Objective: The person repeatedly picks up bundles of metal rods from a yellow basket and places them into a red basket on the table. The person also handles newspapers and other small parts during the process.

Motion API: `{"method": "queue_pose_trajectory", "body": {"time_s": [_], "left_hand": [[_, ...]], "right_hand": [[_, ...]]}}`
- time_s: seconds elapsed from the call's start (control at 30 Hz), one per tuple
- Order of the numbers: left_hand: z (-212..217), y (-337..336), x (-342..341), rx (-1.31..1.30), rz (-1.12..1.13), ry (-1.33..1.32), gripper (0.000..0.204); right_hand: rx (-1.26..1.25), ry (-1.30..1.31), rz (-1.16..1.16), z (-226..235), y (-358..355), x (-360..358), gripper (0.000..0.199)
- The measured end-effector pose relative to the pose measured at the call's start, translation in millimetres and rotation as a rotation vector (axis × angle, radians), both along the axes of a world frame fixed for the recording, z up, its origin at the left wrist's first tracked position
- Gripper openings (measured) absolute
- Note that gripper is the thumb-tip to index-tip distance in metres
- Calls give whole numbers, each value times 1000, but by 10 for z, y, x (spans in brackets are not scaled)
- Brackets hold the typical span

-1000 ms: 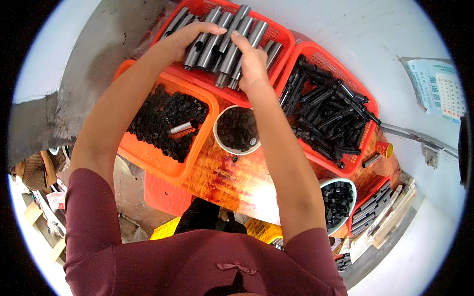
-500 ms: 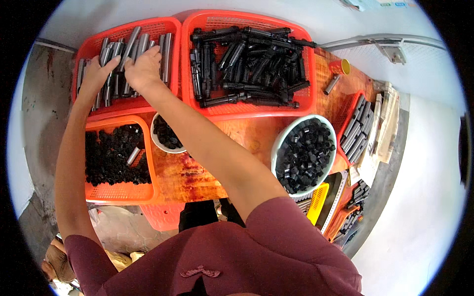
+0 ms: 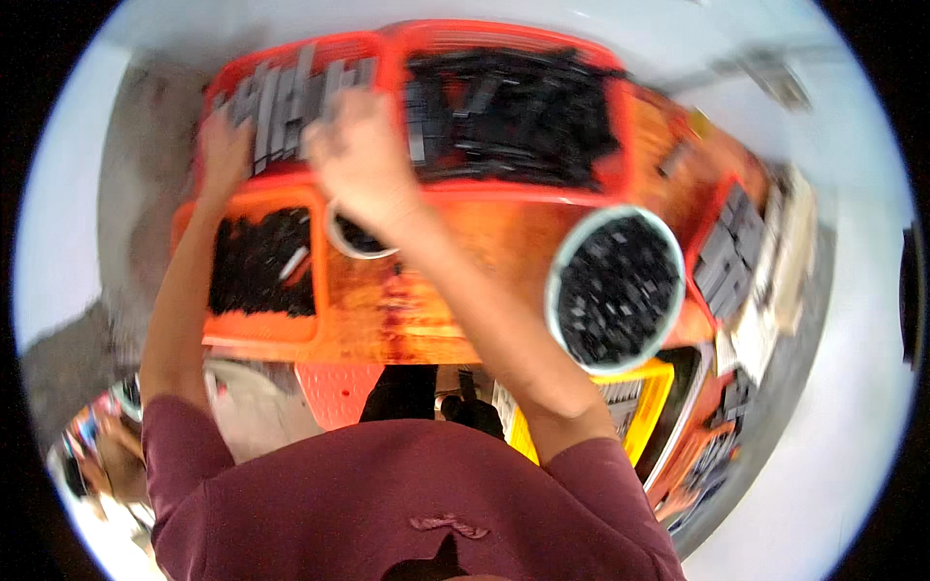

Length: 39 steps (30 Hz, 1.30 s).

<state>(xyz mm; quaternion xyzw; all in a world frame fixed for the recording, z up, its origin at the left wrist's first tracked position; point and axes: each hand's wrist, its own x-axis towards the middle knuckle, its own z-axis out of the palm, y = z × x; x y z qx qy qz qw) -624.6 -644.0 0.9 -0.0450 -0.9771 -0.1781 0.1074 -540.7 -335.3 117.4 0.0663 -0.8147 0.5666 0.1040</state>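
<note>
Grey metal tubes (image 3: pixel 291 102) lie in the red basket (image 3: pixel 221 79) at the far left. My left hand (image 3: pixel 226 147) is at that basket's left end, beside the tubes. Over the basket's right front corner is my right hand (image 3: pixel 360 150), lifted clear of most of the tubes. Both hands are smeared by motion, so I cannot make out whether their fingers hold anything. Just right of my right hand stands a second red basket (image 3: pixel 504 37) of long black parts (image 3: pixel 513 116).
Small black pieces fill an orange basket (image 3: pixel 257 334) near left and a pale green basin (image 3: pixel 554 320) at right. A white bowl (image 3: pixel 360 250) sits under my right forearm. More tubes lie in a red basket (image 3: pixel 696 254) at far right. A yellow basket (image 3: pixel 655 412) stands below the table edge.
My right hand has drawn back from the tubes toward me and to the right. My left hand has moved to the basket's left end. The whole view has shifted.
</note>
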Motion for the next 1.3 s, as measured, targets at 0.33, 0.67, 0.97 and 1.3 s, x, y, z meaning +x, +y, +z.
{"method": "queue_pose_trajectory", "body": {"time_s": [0.33,0.67,0.97,1.3], "left_hand": [[869,329,1146,160,-168,69,41],[965,3822,3833,26,-1225,-66,30],[1042,4751,6112,-630,-1785,-946,31],[812,5657,7700,-949,-2542,-658,30]], "right_hand": [[-78,20,-40,871,1568,2521,18],[-398,-47,-816,341,2002,6296,20],[-474,-126,-1606,-662,1462,8130,18],[-1241,-365,-2577,-1487,-796,8939,21]]}}
